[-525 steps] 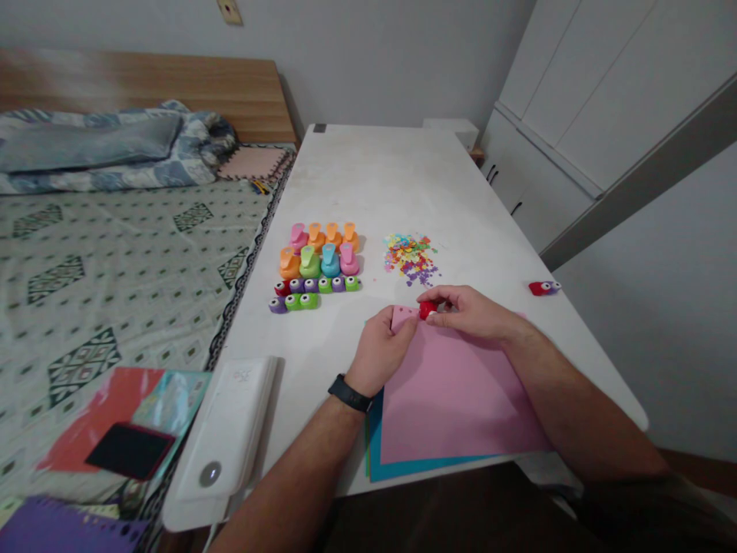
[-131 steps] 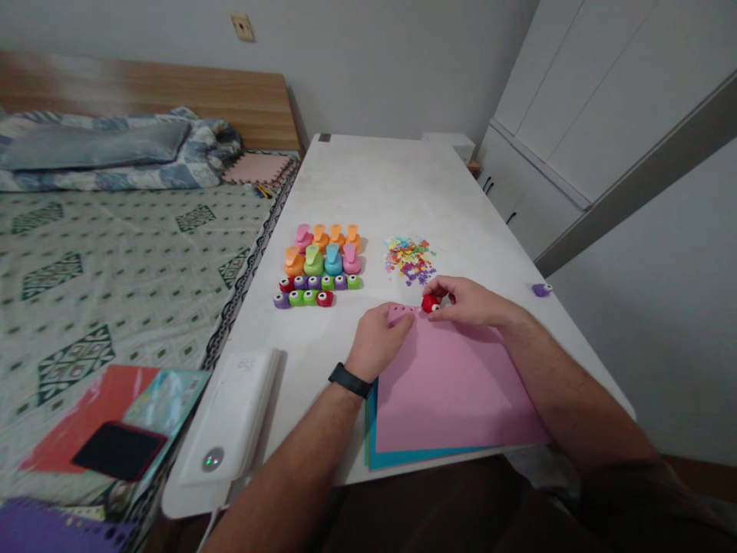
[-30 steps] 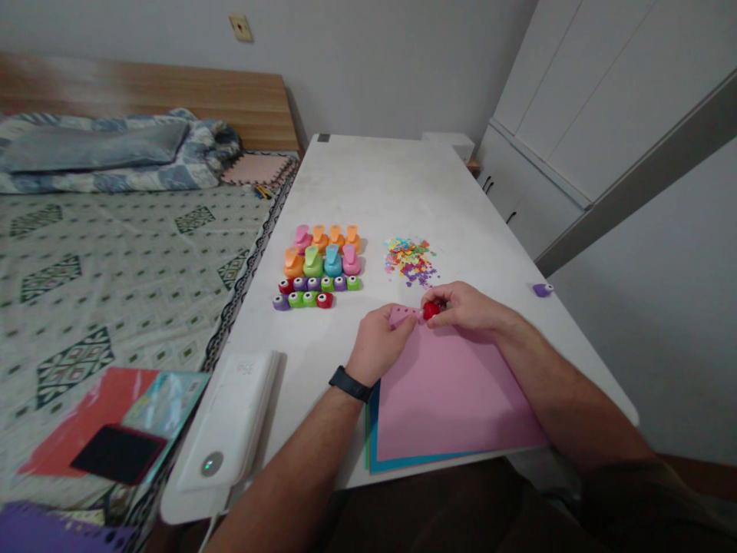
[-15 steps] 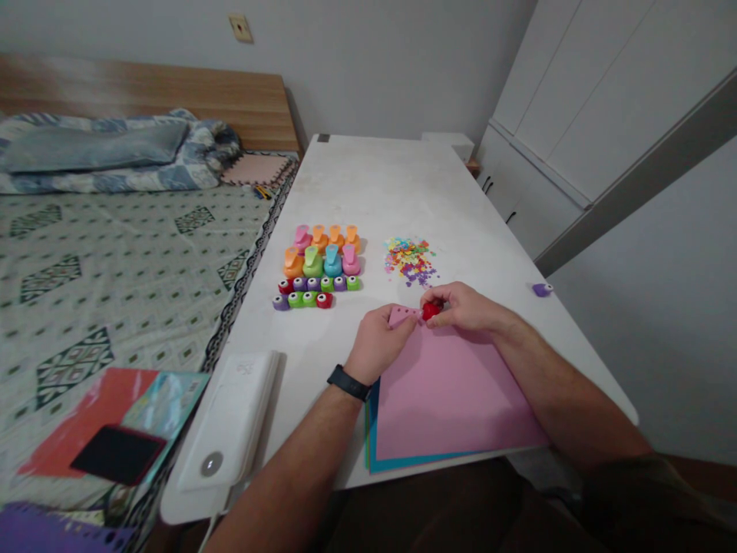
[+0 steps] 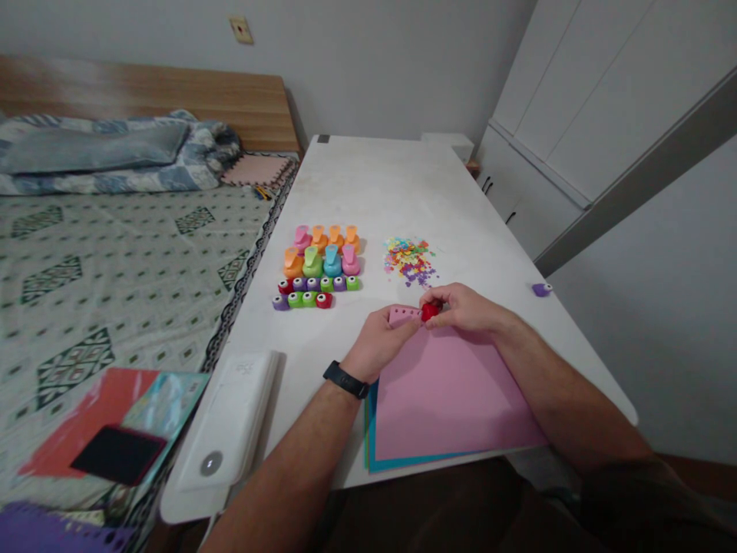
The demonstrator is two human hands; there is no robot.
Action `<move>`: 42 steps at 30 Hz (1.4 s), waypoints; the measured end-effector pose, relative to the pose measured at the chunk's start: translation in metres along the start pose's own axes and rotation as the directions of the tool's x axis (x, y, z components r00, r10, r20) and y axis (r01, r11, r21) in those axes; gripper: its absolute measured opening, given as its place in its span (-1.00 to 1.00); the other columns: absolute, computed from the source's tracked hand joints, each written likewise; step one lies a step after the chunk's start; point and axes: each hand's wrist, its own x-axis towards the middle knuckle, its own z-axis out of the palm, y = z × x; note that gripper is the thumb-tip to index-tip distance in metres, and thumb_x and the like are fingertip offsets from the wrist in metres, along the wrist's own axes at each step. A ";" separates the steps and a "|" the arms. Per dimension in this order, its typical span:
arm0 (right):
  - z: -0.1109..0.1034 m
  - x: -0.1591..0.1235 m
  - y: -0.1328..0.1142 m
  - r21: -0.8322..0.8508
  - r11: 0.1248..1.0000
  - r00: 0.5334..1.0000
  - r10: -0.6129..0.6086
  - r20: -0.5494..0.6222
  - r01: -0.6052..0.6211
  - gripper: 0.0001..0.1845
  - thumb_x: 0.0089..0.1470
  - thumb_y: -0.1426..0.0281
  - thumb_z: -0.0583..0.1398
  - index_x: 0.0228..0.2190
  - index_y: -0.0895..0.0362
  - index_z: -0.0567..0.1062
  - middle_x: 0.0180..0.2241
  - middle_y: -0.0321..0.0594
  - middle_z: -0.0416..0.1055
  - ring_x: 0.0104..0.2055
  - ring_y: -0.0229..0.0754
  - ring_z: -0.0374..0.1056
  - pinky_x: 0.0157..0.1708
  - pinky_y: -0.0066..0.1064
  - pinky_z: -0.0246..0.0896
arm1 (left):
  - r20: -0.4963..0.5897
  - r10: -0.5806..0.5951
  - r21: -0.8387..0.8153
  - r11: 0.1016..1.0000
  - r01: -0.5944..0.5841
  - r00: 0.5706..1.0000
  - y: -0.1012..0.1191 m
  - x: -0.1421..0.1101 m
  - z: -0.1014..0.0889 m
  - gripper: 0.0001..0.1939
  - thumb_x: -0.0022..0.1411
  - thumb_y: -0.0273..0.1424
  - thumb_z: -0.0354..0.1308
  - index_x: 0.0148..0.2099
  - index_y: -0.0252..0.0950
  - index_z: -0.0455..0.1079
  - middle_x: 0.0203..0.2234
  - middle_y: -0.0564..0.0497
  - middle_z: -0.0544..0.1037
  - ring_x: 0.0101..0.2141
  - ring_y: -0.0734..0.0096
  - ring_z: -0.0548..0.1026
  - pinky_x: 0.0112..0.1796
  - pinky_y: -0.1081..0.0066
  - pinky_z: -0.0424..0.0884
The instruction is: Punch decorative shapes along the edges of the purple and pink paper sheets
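A pink paper sheet point(image 5: 454, 392) lies over blue and green sheets at the table's front edge, with several small holes along its far left edge. My left hand point(image 5: 387, 338) pinches that sheet by its far left corner, thumb on top. In my right hand point(image 5: 461, 307) is a red craft punch point(image 5: 429, 311), gripped between thumb and fingers at the sheet's far edge. The punch's jaw is too small to make out. Just beyond the hands lies a heap of colourful paper cutouts point(image 5: 410, 259).
Several large craft punches point(image 5: 312, 263) and small ones point(image 5: 314, 284) stand in rows on the left. A purple punch point(image 5: 542, 289) sits near the right edge. A white lamp-like device point(image 5: 230, 415) occupies the front left corner. On the bed is a dark phone point(image 5: 118, 455).
The red punch has turned slightly in my right hand. My left hand and wrist have shifted a little, and one more hole seems to show along the pink edge.
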 end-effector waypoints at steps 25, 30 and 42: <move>0.005 0.002 0.010 0.007 1.000 1.000 0.001 -0.020 0.000 -0.69 -0.13 0.35 0.40 -0.28 0.15 0.56 -0.40 -0.30 0.45 -0.37 -0.24 0.30 -0.32 -0.40 0.18 | -0.001 0.041 0.086 0.995 -0.040 0.999 0.004 -0.002 0.001 -0.60 0.17 -0.24 0.32 0.00 -0.35 0.50 -0.19 -0.15 0.65 -0.24 0.29 0.58 -0.23 0.37 0.48; 0.005 0.003 0.011 -0.004 1.000 1.000 0.008 -0.008 -0.008 -0.66 -0.12 0.32 0.41 -0.25 0.15 0.56 -0.39 -0.29 0.46 -0.36 -0.23 0.31 -0.32 -0.40 0.18 | 0.003 0.063 0.120 0.991 -0.063 0.998 0.003 -0.002 0.000 -0.62 0.18 -0.25 0.31 -0.01 -0.35 0.50 -0.17 -0.15 0.64 -0.22 0.27 0.58 -0.20 0.36 0.49; 0.002 -0.001 0.006 0.025 1.000 0.999 -0.018 -0.027 0.019 -0.62 -0.07 0.28 0.39 -0.19 0.16 0.54 -0.32 -0.25 0.47 -0.30 -0.20 0.32 -0.24 -0.36 0.22 | -0.076 0.127 0.238 0.965 -0.106 0.989 -0.004 0.005 -0.007 -0.69 0.17 -0.33 0.25 -0.05 -0.31 0.55 -0.20 -0.11 0.65 -0.25 0.27 0.57 -0.21 0.38 0.45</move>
